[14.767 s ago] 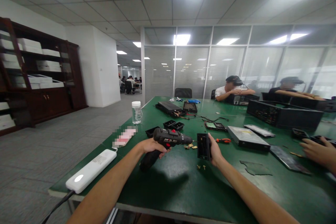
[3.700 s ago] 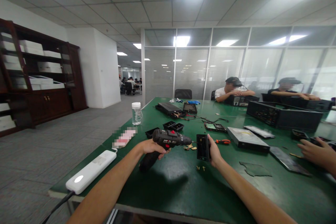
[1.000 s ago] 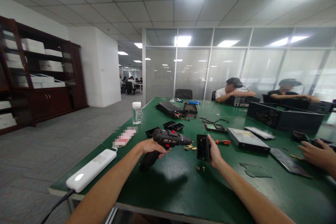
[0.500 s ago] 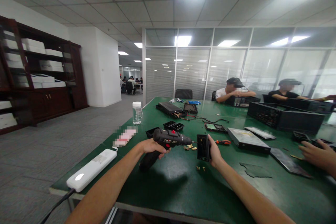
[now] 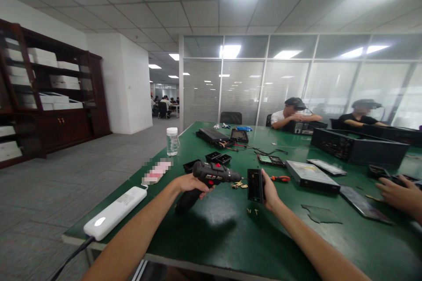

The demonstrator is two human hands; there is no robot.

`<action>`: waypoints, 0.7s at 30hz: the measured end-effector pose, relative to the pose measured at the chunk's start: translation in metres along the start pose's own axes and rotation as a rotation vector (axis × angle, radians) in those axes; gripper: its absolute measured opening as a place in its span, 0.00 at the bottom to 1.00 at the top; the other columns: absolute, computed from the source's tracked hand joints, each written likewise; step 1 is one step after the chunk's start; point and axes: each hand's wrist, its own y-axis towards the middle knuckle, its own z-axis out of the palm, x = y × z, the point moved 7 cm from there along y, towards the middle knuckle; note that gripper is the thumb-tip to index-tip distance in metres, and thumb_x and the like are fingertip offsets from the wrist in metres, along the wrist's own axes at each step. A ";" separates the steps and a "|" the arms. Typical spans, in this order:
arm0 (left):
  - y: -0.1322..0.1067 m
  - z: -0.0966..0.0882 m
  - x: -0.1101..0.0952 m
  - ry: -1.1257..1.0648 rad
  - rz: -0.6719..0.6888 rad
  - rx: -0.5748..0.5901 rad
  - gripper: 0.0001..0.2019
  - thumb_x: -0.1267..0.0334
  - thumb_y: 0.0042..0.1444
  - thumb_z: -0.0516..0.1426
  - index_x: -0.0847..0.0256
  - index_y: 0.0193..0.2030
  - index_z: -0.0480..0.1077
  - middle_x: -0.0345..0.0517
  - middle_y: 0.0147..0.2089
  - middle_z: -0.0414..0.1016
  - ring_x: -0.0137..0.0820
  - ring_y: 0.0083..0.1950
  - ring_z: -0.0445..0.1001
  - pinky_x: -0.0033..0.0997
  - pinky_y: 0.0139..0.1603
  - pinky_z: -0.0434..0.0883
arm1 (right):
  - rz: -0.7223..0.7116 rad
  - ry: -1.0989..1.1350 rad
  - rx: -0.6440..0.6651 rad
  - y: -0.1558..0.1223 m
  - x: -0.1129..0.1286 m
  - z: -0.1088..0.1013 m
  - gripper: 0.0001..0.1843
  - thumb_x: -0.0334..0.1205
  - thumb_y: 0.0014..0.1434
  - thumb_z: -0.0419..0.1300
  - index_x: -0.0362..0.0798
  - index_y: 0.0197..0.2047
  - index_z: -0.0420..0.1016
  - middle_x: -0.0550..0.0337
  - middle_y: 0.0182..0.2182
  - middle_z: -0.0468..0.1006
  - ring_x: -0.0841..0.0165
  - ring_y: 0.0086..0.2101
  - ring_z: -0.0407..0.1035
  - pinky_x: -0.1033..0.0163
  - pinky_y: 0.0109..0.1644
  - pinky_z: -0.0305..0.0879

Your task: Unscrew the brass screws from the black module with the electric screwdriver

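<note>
My left hand (image 5: 195, 185) is wrapped round the grip of a black cordless drill (image 5: 214, 173) with red buttons. The drill points right, its bit reaching toward a small black plastic housing (image 5: 255, 185). That housing is held upright in my right hand (image 5: 270, 189), open side facing left and toward me. Whether the bit touches it I cannot tell. Small brass-coloured pieces (image 5: 240, 185) lie behind the gap between drill and housing. A few little screws (image 5: 252, 211) rest on the table just below the housing. Behind my right hand lies a screwdriver (image 5: 281, 178) with an orange and black handle.
On the green table (image 5: 211, 246) stand a water bottle (image 5: 172, 141) and a white power strip (image 5: 115, 213). Black plastic trays (image 5: 218, 158), a disc drive (image 5: 311, 177), a broken dark sheet (image 5: 321, 214) and computer cases (image 5: 359, 147) lie about. Another person's hand (image 5: 395, 193) works at the right.
My two hands, the drill and the housing hold almost the same place. At the far right, the co-worker in black has drawn an outstretched arm back.
</note>
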 end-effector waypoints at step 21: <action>0.001 -0.002 0.001 0.003 0.021 0.022 0.16 0.65 0.42 0.58 0.69 0.39 0.65 0.45 0.31 0.63 0.24 0.23 0.64 0.29 0.26 0.66 | 0.020 -0.004 0.007 -0.002 0.000 0.002 0.23 0.59 0.44 0.53 0.46 0.28 0.70 0.59 0.19 0.72 0.65 0.20 0.67 0.59 0.25 0.63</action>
